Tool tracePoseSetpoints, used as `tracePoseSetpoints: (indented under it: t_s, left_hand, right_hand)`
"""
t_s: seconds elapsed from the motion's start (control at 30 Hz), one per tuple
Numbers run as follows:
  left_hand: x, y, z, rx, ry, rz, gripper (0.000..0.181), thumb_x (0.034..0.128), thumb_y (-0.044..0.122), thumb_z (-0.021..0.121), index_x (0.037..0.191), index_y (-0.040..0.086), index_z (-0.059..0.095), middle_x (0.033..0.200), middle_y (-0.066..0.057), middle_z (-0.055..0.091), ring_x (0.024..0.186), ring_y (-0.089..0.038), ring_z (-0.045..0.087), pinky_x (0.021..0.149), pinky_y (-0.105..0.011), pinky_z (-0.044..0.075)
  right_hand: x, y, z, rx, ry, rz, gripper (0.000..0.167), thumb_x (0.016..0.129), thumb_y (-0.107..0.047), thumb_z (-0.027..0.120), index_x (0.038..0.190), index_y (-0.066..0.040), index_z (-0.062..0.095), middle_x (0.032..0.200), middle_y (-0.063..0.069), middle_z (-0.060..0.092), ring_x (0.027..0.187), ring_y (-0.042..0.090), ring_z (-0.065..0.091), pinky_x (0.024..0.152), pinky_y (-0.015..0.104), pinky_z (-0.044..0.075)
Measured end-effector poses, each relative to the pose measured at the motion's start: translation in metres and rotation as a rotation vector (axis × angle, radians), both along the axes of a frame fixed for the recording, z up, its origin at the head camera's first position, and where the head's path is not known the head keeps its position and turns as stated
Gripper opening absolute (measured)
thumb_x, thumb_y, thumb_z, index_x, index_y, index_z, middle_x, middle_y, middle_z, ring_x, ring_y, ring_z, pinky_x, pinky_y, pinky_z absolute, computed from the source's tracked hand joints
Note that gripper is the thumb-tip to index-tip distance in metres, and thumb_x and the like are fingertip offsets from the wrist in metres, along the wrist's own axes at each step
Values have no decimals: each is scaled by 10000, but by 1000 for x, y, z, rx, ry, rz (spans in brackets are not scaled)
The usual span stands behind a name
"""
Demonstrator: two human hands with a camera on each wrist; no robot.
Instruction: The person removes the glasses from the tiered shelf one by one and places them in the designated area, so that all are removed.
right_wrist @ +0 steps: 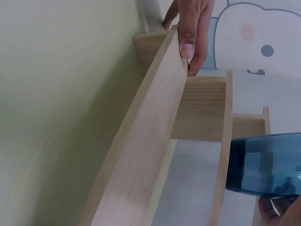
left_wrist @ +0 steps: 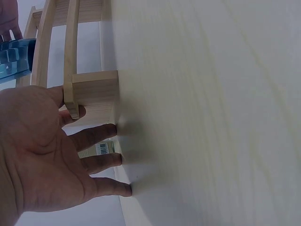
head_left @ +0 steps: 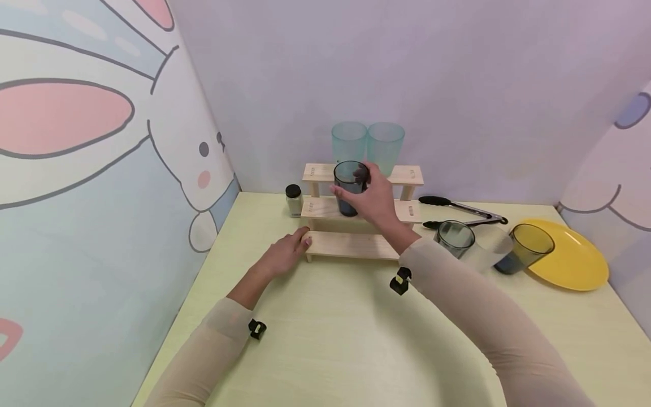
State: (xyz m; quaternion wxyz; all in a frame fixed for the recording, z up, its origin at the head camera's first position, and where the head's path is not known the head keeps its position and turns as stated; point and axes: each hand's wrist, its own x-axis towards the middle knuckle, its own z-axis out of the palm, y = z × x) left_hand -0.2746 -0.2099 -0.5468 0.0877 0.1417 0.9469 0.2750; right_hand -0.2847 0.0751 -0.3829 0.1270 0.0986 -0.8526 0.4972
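A three-tier wooden rack stands against the back wall. My right hand grips a dark blue drinking glass from its right side, thumb in front and fingers behind. The glass is upright at the middle tier, its base at or just on the board. My left hand pinches the left end of the lowest tier between thumb and index finger. In the left wrist view its other fingers are extended down towards the tabletop. Two pale teal tumblers stand side by side on the top tier.
Left of the rack is a small black-capped jar. To the right lie black-tipped tongs, a grey-green glass, a clear frosted cup, a tilted dark glass and a yellow plate. Walls enclose the table's back and sides.
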Motion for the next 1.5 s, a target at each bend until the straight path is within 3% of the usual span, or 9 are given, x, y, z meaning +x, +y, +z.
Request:
tracePoseSetpoints:
  t_s: [0.33,0.63,0.83,0.97,1.2,1.5]
  left_hand:
    - [0,0,0,-4,9,-5,999,1031,905,160,1720,213,369,1594,-215,618,1512,-473,555,1144,-749,459]
    - [1,0,3,-4,-2,-5,825,1116,781,242,1726,238,362,1578,-225,630,1511,-477,556,1139,-754,457]
    - [0,0,0,-4,8,-9,942,1064,865,189,1720,213,368,1572,-228,632,1511,-476,556,1141,-751,459]
    - [0,0,-1,-7,16,-14,1035,1020,919,136,1720,192,363,1576,-236,626,1512,-485,552,1145,-751,457]
    - [0,0,2,-11,4,-17,875,1106,803,209,1727,205,357,1585,-224,623,1508,-484,555,1144,-739,464]
    - [-3,-2,-5,-13,30,-28,905,1092,823,183,1719,194,358,1558,-233,642,1489,-476,575,1131,-723,482]
  right_hand:
    - [1,-2,-1,-22,27,-17,827,907,-520,913,1534,-106,568,1374,132,725,1278,340,676,1046,558,565]
    - [3,8,2,-100,-78,24,883,861,-553,945,1586,-201,585,1411,28,746,1383,292,632,1052,547,581]
    - [6,19,9,-156,-123,65,812,831,-522,978,1523,-250,653,1401,-20,752,1367,257,654,1023,531,596]
    - [11,29,14,-153,-121,98,727,838,-523,973,1457,-267,690,1408,-18,736,1350,233,669,1013,525,603]
    - [21,47,21,-141,-120,137,685,847,-497,975,1419,-229,710,1393,40,717,1295,240,683,1048,507,578]
    - [35,71,24,-38,-146,129,798,859,-481,969,1543,-245,632,1495,71,668,1375,305,660,1125,548,552]
